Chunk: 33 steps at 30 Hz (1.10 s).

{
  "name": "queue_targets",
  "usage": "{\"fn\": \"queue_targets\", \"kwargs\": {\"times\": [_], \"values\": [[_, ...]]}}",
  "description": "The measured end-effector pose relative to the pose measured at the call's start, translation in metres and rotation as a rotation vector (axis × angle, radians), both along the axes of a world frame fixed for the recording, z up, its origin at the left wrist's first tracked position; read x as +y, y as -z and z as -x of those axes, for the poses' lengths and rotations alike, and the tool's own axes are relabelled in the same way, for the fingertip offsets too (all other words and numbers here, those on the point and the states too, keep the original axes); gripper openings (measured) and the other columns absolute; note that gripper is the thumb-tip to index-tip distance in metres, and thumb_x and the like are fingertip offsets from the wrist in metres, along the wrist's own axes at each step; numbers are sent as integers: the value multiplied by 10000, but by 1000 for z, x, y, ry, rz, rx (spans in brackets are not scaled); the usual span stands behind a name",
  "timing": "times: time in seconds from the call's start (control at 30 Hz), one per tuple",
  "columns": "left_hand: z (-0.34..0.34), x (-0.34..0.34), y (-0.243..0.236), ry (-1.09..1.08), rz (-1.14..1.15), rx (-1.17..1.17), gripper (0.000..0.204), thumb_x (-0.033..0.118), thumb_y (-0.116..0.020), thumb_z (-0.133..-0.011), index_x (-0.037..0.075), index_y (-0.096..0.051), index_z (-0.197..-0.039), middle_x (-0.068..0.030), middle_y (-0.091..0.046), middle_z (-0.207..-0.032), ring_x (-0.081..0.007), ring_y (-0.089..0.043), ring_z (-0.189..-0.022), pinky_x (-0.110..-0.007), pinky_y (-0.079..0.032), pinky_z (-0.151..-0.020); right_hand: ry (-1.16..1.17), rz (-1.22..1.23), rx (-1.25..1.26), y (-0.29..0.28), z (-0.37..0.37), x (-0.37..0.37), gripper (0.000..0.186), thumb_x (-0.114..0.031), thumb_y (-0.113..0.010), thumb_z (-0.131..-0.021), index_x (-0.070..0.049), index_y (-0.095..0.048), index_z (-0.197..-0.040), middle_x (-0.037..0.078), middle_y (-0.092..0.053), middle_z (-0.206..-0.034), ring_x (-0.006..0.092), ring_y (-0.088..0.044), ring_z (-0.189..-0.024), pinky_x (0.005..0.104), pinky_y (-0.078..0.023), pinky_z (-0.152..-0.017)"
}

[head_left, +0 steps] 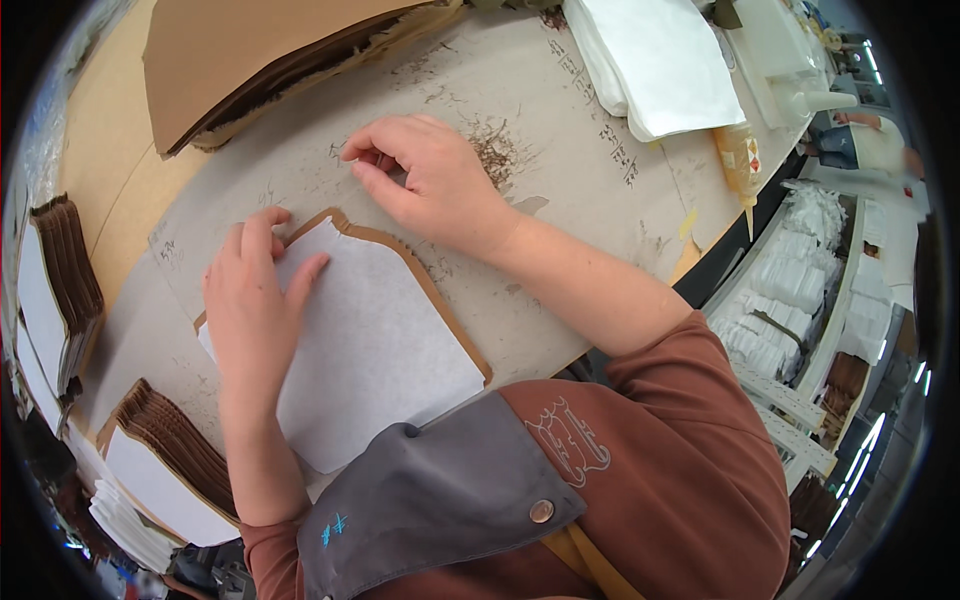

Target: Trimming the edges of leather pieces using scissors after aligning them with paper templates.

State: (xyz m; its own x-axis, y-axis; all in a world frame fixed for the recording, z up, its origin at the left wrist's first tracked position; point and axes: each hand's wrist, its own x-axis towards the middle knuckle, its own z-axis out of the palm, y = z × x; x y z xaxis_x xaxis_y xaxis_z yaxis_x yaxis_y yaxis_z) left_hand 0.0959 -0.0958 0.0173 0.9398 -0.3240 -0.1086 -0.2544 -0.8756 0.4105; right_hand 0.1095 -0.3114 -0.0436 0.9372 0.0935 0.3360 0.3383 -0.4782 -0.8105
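Note:
My left hand [258, 290] rests on a white paper-like panel [370, 350] backed by a brown piece [440, 305], its fingers bent and apart near the upper left edge, thumb lying on the white surface. My right hand [425, 175] is raised above the worktable [600, 215] just beyond the panel's top corner, fingers loosely curled with a gap to the thumb and nothing visible between them. Dark scraps [495, 150] lie beside it.
A large brown stack [250, 45] is at the top, white sheets [655, 65] and a glue bottle [740, 165] at upper right. Stacked white-and-brown pieces [160, 480] line the left. Beyond the right edge are a trough of white pieces [775, 300] and another person [860, 140].

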Motion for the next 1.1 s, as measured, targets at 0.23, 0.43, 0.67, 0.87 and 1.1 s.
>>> {"fn": "queue_targets", "kwargs": {"times": [0.23,0.43,0.67,0.87,1.1], "values": [[-34,12,5,213,220,-14,251,85,-769,-842,22,-589,-1005,-52,-607,-934,-191,-576,-847,-317,-483,-798,-15,7,-25,2,-2,0,121,-106,-679,-900,-52,-694,-1007,53,-689,-869,203,-634,-824,337,-529,-744],[-39,16,3,161,375,275,153,138,-731,-905,9,-665,-956,-63,-634,-900,-189,-591,-805,-321,-481,-704,-133,-51,70,-11,-2,0,156,-170,-714,-909,-65,-699,-1023,51,-691,-882,201,-639,-828,330,-528,-730],[-7,30,-36,-83,528,384,132,136,-695,-964,11,-671,-927,67,-586,-768,-28,-476,-723,-211,-383,-642,-432,-207,332,-34,24,10,180,-198,-700,-952,-57,-701,-1063,38,-706,-926,151,-645,-839,295,-517,-736],[47,41,-76,-161,745,416,166,169,-716,-961,4,-723,-979,36,-654,-789,-42,-530,-719,-221,-432,-646,-509,-609,703,-84,62,23,162,-180,-668,-976,-26,-706,-1012,-5,-693,-904,68,-600,-840,261,-502,-744],[96,39,-104,-183,781,339,133,121,-698,-959,-5,-717,-997,20,-673,-817,-40,-557,-743,-220,-444,-661,-574,-665,760,-111,94,19,160,-178,-660,-985,-29,-702,-1028,-15,-688,-930,62,-597,-857,244,-493,-765]]}}
